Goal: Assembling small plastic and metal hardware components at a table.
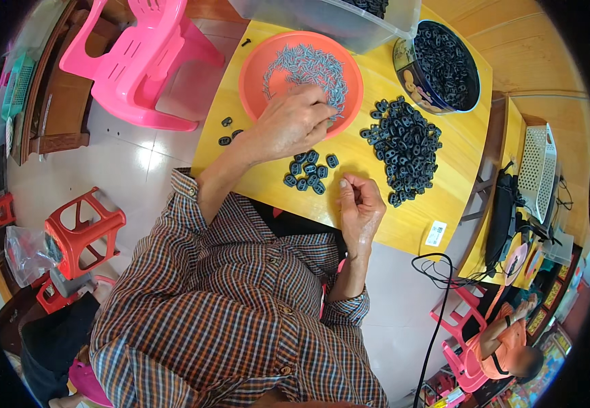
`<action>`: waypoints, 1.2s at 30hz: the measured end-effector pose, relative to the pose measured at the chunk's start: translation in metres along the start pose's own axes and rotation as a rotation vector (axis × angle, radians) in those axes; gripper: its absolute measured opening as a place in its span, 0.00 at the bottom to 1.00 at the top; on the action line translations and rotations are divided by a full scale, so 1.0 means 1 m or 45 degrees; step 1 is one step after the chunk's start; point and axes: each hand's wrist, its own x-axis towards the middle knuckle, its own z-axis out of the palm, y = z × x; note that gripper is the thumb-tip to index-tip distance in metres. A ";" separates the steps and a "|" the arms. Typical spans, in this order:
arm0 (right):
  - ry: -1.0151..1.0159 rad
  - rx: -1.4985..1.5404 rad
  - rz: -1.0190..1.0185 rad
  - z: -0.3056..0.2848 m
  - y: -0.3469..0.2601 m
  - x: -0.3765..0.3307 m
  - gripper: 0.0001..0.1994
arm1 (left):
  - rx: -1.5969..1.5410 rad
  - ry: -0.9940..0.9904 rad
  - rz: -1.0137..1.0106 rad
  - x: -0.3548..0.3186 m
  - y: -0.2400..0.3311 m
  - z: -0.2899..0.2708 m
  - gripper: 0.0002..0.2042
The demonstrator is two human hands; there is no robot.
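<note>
My left hand (293,122) reaches over the rim of an orange bowl (257,71) and its fingertips pinch into the heap of small grey screws (305,68) inside. My right hand (361,204) hovers at the near edge of the yellow table (363,173), fingers curled toward the thumb; whether anything small sits between them is hidden. A small cluster of black oval plastic parts (308,173) lies between the two hands. A much larger pile of the same black parts (405,144) lies just right of my left hand.
A round tin (444,64) full of black parts and a clear plastic bin (336,24) stand at the table's far side. A pink chair (139,61) and red stool (81,231) are on the left. A black cable (438,306), white basket (536,170) and a seated child (506,347) are on the right.
</note>
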 end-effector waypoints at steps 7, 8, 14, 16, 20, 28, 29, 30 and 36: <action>-0.018 -0.042 -0.054 -0.001 0.003 -0.001 0.04 | -0.035 0.005 0.040 0.003 0.006 0.011 0.10; -0.022 -0.032 -0.039 -0.001 0.003 -0.001 0.04 | -0.036 0.004 0.043 0.002 0.007 0.011 0.10; -0.016 -0.039 -0.052 -0.001 0.002 0.000 0.04 | 0.028 0.053 -0.033 -0.004 0.014 0.015 0.08; -0.004 -0.048 -0.046 -0.001 0.001 -0.001 0.04 | 0.072 0.125 0.006 -0.005 0.016 0.017 0.08; 0.010 -0.004 0.021 0.000 0.000 0.000 0.04 | 0.035 0.133 -0.014 -0.007 0.020 0.019 0.06; 0.005 0.021 0.024 0.001 0.002 -0.001 0.05 | -0.007 0.217 -0.120 -0.011 0.016 0.021 0.05; 0.009 0.020 0.016 0.001 0.001 -0.001 0.05 | -0.004 0.216 -0.120 -0.011 0.014 0.020 0.05; 0.013 0.018 0.008 0.001 0.000 -0.001 0.05 | -0.077 0.263 -0.142 -0.009 0.012 0.019 0.04; 0.014 0.044 -0.017 -0.002 0.000 -0.003 0.05 | -1.294 0.013 -0.796 -0.010 0.030 0.004 0.06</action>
